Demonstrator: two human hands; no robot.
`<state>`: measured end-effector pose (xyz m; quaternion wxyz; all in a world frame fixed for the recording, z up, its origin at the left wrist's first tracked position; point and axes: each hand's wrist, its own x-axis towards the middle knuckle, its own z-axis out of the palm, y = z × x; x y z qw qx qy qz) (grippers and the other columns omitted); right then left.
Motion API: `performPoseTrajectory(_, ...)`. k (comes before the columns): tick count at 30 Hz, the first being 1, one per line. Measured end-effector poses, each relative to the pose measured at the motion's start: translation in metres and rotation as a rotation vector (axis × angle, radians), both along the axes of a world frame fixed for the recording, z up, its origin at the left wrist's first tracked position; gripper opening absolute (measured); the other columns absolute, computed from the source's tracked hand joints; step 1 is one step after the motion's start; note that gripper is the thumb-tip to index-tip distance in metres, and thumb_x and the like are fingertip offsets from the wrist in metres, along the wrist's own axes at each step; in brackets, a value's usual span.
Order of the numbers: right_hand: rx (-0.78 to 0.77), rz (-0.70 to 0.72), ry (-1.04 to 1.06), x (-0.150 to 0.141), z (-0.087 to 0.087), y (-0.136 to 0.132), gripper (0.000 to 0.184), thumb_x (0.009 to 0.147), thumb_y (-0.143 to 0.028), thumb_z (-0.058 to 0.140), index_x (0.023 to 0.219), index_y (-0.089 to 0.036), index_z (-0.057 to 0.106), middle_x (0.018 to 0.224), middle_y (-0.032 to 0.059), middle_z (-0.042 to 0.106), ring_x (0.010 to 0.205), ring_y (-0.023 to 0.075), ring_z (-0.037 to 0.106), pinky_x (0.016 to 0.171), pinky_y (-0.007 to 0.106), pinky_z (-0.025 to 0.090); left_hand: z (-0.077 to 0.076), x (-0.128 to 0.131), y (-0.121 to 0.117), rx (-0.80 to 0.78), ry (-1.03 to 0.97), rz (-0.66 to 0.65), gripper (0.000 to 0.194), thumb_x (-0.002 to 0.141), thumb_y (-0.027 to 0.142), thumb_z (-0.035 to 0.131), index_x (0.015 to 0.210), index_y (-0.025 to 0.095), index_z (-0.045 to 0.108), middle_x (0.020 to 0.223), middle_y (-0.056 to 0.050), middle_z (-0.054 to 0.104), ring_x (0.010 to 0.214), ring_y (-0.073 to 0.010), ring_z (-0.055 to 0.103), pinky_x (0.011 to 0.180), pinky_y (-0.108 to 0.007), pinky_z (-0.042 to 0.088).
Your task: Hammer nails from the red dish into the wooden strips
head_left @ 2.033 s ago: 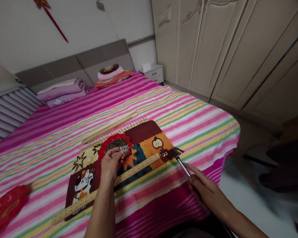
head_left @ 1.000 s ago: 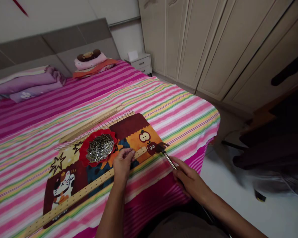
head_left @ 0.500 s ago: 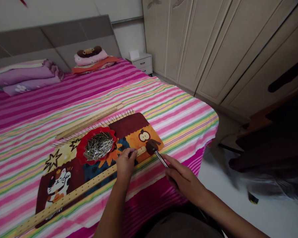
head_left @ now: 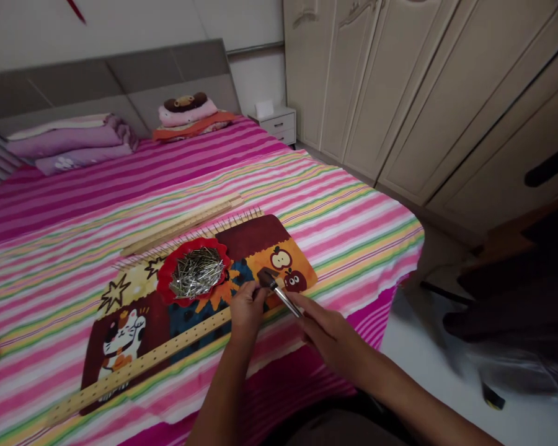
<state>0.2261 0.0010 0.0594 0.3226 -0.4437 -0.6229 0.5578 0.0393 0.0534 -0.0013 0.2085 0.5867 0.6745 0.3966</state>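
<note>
My right hand (head_left: 330, 337) grips the silver handle of a hammer (head_left: 286, 301) with a dark head. The hammer's head is right beside the fingertips of my left hand (head_left: 246, 313), over the near wooden strip (head_left: 160, 353). My left thumb and fingers are pinched together at this strip; what they hold, if anything, is hidden. Small dark marks or holes run in rows along the strip, which lies across a patterned mat (head_left: 239, 238). Just beyond my left hand, a red scalloped bowl (head_left: 165, 282) is filled with loose silvery nails (head_left: 198, 272).
Behind the bowl, upright nails line another wooden strip (head_left: 199, 232) at the mat's far edge. More wooden strips (head_left: 181, 226) lie beyond it on the striped bedspread (head_left: 344, 217). Folded bedding (head_left: 74, 139) sits near the headboard (head_left: 134, 77). Wardrobes (head_left: 390, 87) stand at the right.
The hammer head has moved left, from over the strip's right end to beside my left fingertips, uncovering the printed apple on the mat. My left hand stays pinched at the strip. The view has shifted slightly.
</note>
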Motion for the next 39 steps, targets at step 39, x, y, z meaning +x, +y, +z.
performPoseTrajectory(39, -0.329, -0.255, 0.185, 0.028, -0.021, -0.028, 0.056, 0.083, -0.041, 0.053, 0.135, -0.022, 0.049, 0.057, -0.0064, 0.039, 0.046, 0.0098, 0.033, 0.04, 0.02, 0.024, 0.064, -0.079, 0.005, -0.21, -0.679, 0.218, 0.043, 0.043, 0.035, 0.078, 0.078, 0.013, 0.07, 0.072, -0.006, 0.069, 0.063, -0.0124, 0.06, 0.061, -0.026, 0.049)
